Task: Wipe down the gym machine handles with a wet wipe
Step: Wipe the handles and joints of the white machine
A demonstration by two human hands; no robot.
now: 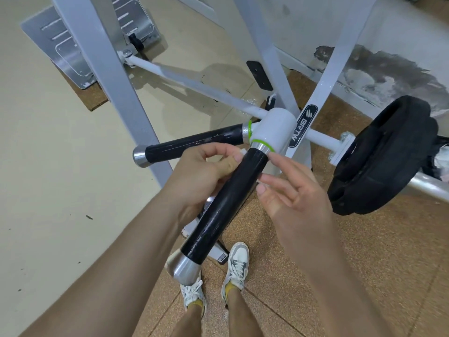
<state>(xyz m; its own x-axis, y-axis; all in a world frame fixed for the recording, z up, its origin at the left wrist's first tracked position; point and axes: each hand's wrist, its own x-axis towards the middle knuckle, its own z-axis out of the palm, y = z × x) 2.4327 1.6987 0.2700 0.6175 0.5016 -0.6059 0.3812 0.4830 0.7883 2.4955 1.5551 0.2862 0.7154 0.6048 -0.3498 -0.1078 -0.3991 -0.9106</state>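
Two black handles are seen on a white gym machine point(264, 45). Both are joined to a round white hub point(274, 127). The near handle point(226, 205) is pointed down toward the person, and a silver cap point(184, 268) is fitted on its end. The far handle point(194, 143) is pointed off to the left and is touched by neither hand. A green ring point(263, 143) is set where the near handle meets the hub.

The left hand point(201, 173) is held against the left side of the near handle, close to the hub. Its fingers are curled, and a small white bit of the wet wipe point(242, 151) is pinched at their tips, right beside the top of the handle. Most of the wipe is hidden, so its shape cannot be told.

The right hand point(294, 198) is held on the other side of the same handle. Its fingers point(272, 156) are stretched out toward the handle, with one tip near the green ring. Whether anything is held by this hand cannot be told.

A black weight plate point(379, 156) is seen on a silver bar point(427, 186) to the right. The letters BRTW are printed on a black label point(302, 127) on the frame. Two white and grey shoes point(238, 263) are seen on the brown floor point(376, 276) below the handle.
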